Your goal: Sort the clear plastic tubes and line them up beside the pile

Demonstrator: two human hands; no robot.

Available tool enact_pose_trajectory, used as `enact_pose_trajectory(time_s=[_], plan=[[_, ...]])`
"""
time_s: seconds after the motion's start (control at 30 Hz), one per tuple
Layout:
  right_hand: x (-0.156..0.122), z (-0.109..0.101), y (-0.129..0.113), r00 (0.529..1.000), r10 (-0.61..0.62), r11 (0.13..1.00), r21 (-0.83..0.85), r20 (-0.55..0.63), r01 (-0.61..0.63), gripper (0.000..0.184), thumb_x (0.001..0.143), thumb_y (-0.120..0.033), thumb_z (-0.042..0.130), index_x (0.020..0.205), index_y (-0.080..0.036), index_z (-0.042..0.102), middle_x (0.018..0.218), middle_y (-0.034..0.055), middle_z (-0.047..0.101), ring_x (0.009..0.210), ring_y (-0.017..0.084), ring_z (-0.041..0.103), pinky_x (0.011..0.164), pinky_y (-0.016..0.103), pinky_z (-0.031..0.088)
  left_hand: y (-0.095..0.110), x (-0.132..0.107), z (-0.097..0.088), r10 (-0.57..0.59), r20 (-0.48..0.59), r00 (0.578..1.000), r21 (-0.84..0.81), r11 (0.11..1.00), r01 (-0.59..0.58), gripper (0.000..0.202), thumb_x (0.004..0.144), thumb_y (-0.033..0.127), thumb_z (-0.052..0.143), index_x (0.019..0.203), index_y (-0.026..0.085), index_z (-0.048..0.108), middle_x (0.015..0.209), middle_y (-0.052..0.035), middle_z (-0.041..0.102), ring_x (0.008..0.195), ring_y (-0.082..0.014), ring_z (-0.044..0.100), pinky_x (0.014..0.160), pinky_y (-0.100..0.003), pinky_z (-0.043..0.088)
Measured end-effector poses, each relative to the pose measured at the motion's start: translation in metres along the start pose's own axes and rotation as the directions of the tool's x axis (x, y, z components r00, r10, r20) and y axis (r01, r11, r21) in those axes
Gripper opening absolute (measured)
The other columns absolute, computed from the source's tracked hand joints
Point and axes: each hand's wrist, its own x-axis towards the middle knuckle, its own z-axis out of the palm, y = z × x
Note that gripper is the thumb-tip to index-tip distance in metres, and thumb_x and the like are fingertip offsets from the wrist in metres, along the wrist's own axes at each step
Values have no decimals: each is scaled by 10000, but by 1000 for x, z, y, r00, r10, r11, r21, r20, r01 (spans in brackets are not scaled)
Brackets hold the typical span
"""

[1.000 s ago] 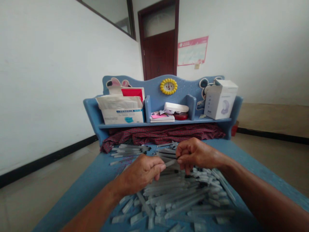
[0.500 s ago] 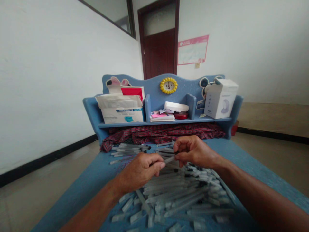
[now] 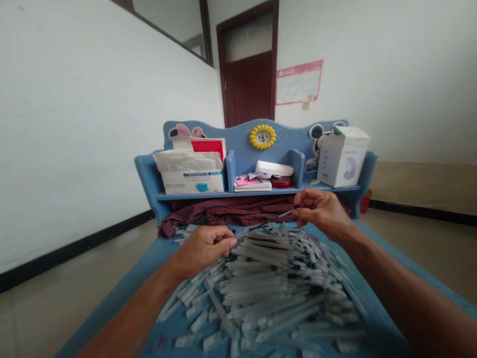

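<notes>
My left hand (image 3: 208, 248) is closed in a pinch around a translucent pen barrel, mostly covered by the fingers. Up and to the right, my right hand (image 3: 322, 213) pinches the end of a thin pen refill (image 3: 285, 214), which slants down toward the left hand. Whether the refill's lower tip is inside the barrel I cannot tell. Below both hands spreads a large heap of translucent pen barrels (image 3: 257, 286), with short pale caps (image 3: 184, 341) and some black-ended pieces mixed in.
The blue table (image 3: 149, 268) carries a blue shelf (image 3: 238, 130) along its back. On it stand a mask box (image 3: 194, 183), papers (image 3: 253, 185), a red round tin (image 3: 281, 183) and a white box (image 3: 343, 156). A checkered cloth (image 3: 231, 210) lies beneath the shelf.
My hands have moved apart: the right one up and right with the refill, the left one slightly left. The thin refill now shows between them. The view has shifted slightly.
</notes>
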Motion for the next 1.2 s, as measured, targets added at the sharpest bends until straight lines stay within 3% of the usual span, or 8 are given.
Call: enact_pose_trajectory(time_s=[0.1, 0.23, 0.47, 0.57, 0.67, 0.83, 1.2], plan=[[5, -4, 12, 1000, 22, 999, -26, 7, -21, 181, 583, -175, 661, 704, -168, 526, 483, -64, 561, 397, 98, 538, 419, 202, 429, -11, 3, -2, -49, -10, 999, 38, 998, 49, 250, 786, 357, 499, 688, 162, 622, 560, 32, 584, 510, -105, 508, 473, -177, 372], [7, 1, 34, 994, 51, 961, -274, 100, -21, 103, 630, -184, 580, 707, -171, 513, 467, -64, 522, 402, 108, 529, 391, 191, 363, -22, 7, 7, -75, 4, 997, 77, 994, 74, 266, 779, 369, 488, 689, 157, 620, 560, 25, 586, 514, -113, 502, 480, -186, 366], [1, 10, 47, 995, -54, 891, -445, 85, 86, 37, 708, -186, 538, 744, -185, 529, 546, -54, 520, 495, 99, 504, 493, 200, 361, -21, 9, 17, -60, 49, 997, 110, 992, 55, 279, 769, 371, 475, 697, 153, 634, 581, 8, 617, 562, -139, 555, 536, -209, 382], [-3, 14, 42, 984, -132, 805, -565, 124, 179, 37, 755, -214, 522, 759, -194, 553, 568, -46, 515, 517, 101, 465, 512, 203, 335, -18, 8, 16, -55, 34, 998, 130, 990, 50, 277, 762, 369, 479, 719, 149, 641, 601, 0, 621, 586, -150, 561, 539, -215, 377], [-6, 16, 39, 971, -136, 694, -679, 199, 237, 82, 793, -245, 511, 789, -205, 583, 595, -36, 543, 531, 107, 469, 533, 209, 324, -12, 6, 15, -38, 36, 999, 145, 989, 32, 274, 770, 363, 474, 739, 155, 649, 610, 5, 617, 592, -147, 558, 546, -212, 370], [-5, 15, 44, 974, -110, 649, -728, 197, 221, 116, 815, -284, 504, 806, -215, 596, 652, -16, 598, 568, 123, 510, 568, 220, 323, -5, 5, 17, 34, 44, 998, 207, 977, -43, 278, 787, 344, 457, 733, 155, 654, 594, 13, 591, 573, -128, 537, 533, -198, 344], [-2, 11, 59, 973, -61, 635, -744, 222, 209, 87, 804, -246, 502, 766, -208, 570, 636, -16, 604, 571, 124, 519, 557, 212, 313, -12, 5, 16, 93, 35, 995, 301, 948, -99, 257, 809, 327, 468, 743, 161, 652, 609, 12, 602, 585, -126, 564, 547, -198, 339]])
